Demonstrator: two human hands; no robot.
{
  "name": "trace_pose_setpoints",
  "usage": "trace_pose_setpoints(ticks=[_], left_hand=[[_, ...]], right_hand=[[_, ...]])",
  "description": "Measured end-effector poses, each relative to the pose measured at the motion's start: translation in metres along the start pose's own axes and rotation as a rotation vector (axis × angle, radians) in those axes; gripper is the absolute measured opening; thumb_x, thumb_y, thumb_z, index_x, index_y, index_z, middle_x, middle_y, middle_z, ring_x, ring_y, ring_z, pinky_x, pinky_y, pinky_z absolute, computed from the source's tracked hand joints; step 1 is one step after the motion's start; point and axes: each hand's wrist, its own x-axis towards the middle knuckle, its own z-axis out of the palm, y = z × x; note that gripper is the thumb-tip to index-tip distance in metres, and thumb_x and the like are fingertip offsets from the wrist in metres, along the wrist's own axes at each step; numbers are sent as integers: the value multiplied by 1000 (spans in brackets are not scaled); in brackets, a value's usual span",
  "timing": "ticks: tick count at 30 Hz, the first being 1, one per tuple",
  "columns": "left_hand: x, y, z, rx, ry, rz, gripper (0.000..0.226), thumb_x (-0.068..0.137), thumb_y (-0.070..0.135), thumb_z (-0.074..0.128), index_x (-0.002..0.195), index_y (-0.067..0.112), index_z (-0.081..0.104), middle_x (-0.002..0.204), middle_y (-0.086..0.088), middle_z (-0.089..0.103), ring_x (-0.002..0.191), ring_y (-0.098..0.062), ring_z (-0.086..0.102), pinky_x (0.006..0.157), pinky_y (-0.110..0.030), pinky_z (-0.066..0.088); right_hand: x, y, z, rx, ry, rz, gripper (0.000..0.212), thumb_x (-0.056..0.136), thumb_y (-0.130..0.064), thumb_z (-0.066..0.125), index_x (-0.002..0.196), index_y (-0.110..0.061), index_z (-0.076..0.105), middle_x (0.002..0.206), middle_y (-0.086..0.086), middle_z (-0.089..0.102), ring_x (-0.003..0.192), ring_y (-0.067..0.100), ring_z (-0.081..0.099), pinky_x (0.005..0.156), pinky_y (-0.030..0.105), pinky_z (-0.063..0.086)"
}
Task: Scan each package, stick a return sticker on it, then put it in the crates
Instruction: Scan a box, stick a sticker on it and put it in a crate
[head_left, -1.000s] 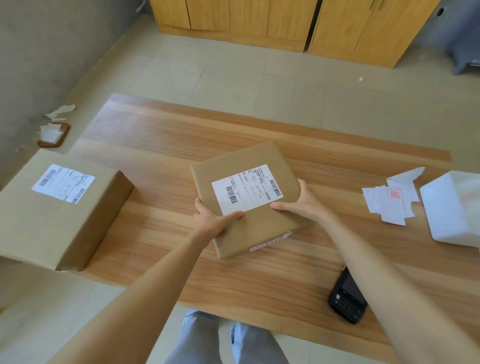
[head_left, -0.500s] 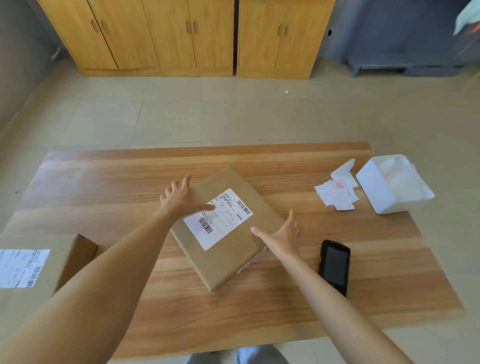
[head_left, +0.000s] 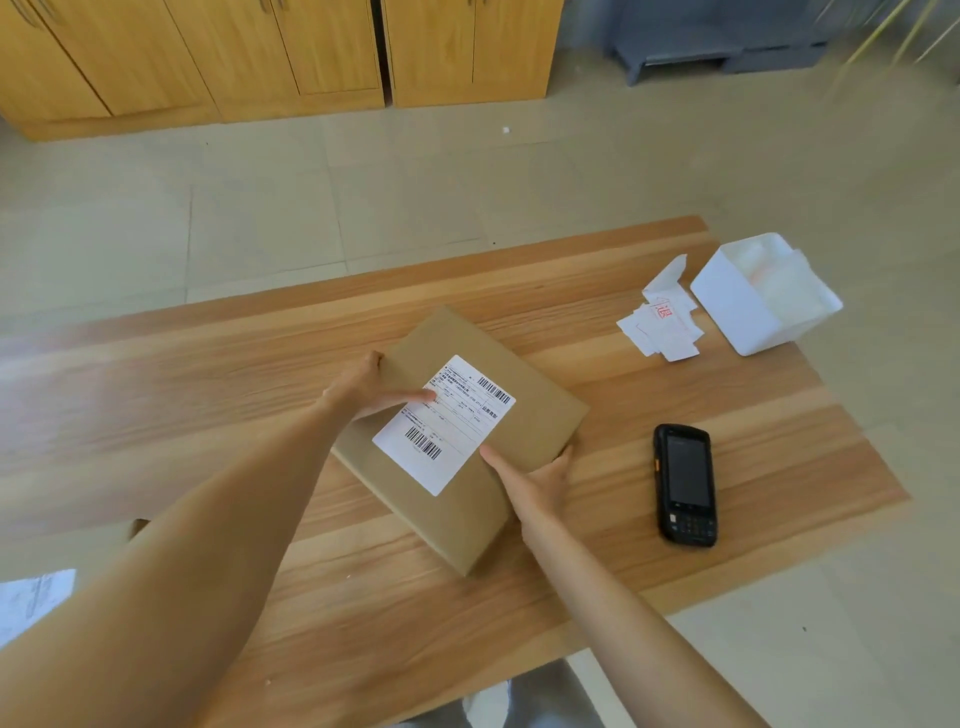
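Package: flat brown cardboard box, lying on wooden table approx mid-table, turned at an angle to the table edge.
Label: white shipping label w/ two barcodes, face up on package top.
Left hand: at package's left/far edge; thumb laid across the top, tip touching label edge; other fingers around the side, mostly hidden. Gripping the box edge.
Right hand: at package's near-right edge; thumb on top just beside label corner, fingers stretched along the right side. Clasping the box from that side.
Scanner: black handheld, screen up, on table right of package, near but apart; untouched.
Stickers: loose white slips, one w/ red mark, far-right of package.
White tray: open box just right of stickers, at table corner.
2nd box: only a blurred label shows, well left of package, at frame edge.
Cabinets: wooden, on floor beyond package.
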Motion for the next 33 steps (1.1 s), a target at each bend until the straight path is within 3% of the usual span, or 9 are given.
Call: trace_pose_setpoints(ticks=[2,6,10,16,20,26,29,33], left_hand=[[0,-1,0,-32,-6,9,96,59,61,81,132,14,40,127,-1,54,117,-23,50,100,-42,40],[-7,-8,4,-127,20,-33,99,60,59,82,134,11,37,128,-2,53,117,-23,50,95,-37,41],[-21,-4,17,-291,119,-105,104,59,64,79,135,12,31,130,-4,51,119,-26,51,99,-45,43],[-37,13,46,-534,211,-243,102,59,66,77,130,10,31,130,-8,50,119,-30,52,98,-47,45],[-40,13,61,-596,239,-300,95,59,65,78,123,12,33,127,-7,51,117,-29,52,96,-47,46],[-43,10,74,-532,246,-349,105,48,78,68,126,17,32,130,-8,49,118,-32,51,98,-50,44],[-43,9,77,-530,252,-354,112,46,80,67,130,16,30,133,-9,46,120,-33,50,99,-51,44],[-44,6,70,-568,197,-316,103,61,65,77,135,13,27,132,-7,46,119,-29,51,100,-47,44]], right_hand=[[1,0,3,21,3,-7,129,57,-34,91,153,-16,6,145,6,41,127,22,47,99,34,42],[15,-13,-5,-5,-63,-60,128,54,-35,92,152,-20,10,143,3,43,125,20,49,105,40,41],[44,-56,-21,-143,-191,-146,111,55,-30,92,144,-21,26,132,-1,52,115,17,54,100,41,45],[84,-117,-30,-294,-409,-173,101,68,-19,86,145,-19,21,132,1,53,111,19,56,86,33,46],[102,-120,-27,-367,-471,-181,92,69,-19,85,141,-17,26,130,1,54,106,17,55,85,32,45],[117,-100,-27,-341,-528,-120,90,70,-25,84,140,-22,28,131,-1,56,108,16,57,85,31,45],[117,-99,-28,-363,-532,-137,93,74,-26,82,145,-22,21,137,0,52,115,17,54,91,31,43],[106,-99,-40,-367,-500,-164,104,82,-35,74,153,-24,-2,155,-2,27,137,18,36,104,31,32]])
